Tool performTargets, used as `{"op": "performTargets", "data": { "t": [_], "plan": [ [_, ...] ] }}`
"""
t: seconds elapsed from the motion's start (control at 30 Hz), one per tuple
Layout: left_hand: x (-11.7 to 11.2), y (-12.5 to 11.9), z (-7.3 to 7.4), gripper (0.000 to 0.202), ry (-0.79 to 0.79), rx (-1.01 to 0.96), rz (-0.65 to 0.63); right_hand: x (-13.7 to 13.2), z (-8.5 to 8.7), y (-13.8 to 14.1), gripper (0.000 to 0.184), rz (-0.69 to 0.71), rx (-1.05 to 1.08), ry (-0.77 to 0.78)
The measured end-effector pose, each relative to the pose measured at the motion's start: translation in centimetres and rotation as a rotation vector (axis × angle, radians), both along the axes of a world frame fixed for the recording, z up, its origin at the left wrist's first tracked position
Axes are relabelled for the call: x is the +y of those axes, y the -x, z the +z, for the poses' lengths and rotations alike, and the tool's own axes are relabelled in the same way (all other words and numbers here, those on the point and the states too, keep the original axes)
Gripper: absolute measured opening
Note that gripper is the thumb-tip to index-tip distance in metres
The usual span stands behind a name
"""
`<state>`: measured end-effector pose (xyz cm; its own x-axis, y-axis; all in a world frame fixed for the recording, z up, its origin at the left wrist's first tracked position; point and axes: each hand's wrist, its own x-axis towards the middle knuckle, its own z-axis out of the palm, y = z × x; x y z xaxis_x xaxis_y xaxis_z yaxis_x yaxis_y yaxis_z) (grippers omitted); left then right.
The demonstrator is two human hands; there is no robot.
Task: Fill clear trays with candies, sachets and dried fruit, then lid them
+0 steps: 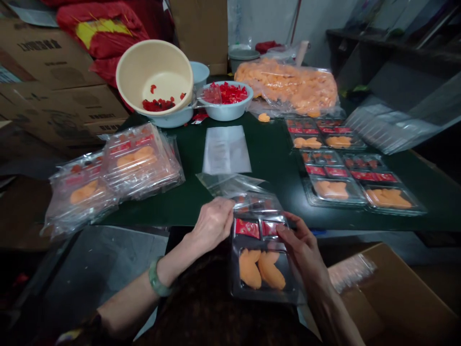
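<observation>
Just over the table's front edge I hold a plastic tray [263,244] with two orange pieces in its lower compartment and two red packets above them. A clear plastic bag [248,185] covers the tray's far end, with its loose part lying toward the table. My left hand [215,218] is closed, pinching the bag beside the tray's upper left corner. My right hand [300,240] grips the tray's right side, thumb on top near a red packet and the fingers partly hidden.
Bagged trays [139,161] are stacked at the left, and filled trays [333,185] lie at the right. Behind stand a cream basin [153,69], a bowl of red packets [225,98] and a bag of orange pieces [284,86]. A cardboard box [399,293] is below right.
</observation>
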<state>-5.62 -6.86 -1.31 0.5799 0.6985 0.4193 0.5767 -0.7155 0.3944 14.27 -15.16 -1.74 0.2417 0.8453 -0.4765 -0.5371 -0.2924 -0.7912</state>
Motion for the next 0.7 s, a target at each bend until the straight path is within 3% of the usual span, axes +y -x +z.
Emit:
{"op": "performTargets", "data": {
  "t": [0.1, 0.23, 0.3, 0.37, 0.5, 0.7],
  "plan": [
    [-2.1, 1.1, 0.2, 0.019, 0.167, -0.072, -0.046, -0.7, -0.4, 1.4, 0.067, -0.054, -0.011, 0.065],
    [-3.1, 1.3, 0.4, 0.013, 0.631, -0.488, 0.193, -1.2, -1.1, 2.8, 0.079, -0.029, 0.011, 0.064],
    [-3.0, 0.7, 0.3, 0.014, 0.946, -0.763, 0.305, -1.3, -1.2, 3.2, 0.075, -0.006, 0.013, 0.033],
    [-3.0, -0.1, 0.2, 0.018, 1.151, -0.98, 0.372, -1.3, -1.1, 3.5, 0.067, -0.001, 0.0, 0.04],
    [-4.0, -0.7, 0.0, 0.021, 1.204, -1.139, 0.413, -1.5, -0.5, 3.8, 0.054, -0.075, -0.08, 0.108],
    [-5.7, 1.3, 0.8, 0.025, 1.269, -0.923, 0.329, -3.8, -0.6, 3.2, 0.041, 0.056, -0.427, 0.171]
  ]
}}
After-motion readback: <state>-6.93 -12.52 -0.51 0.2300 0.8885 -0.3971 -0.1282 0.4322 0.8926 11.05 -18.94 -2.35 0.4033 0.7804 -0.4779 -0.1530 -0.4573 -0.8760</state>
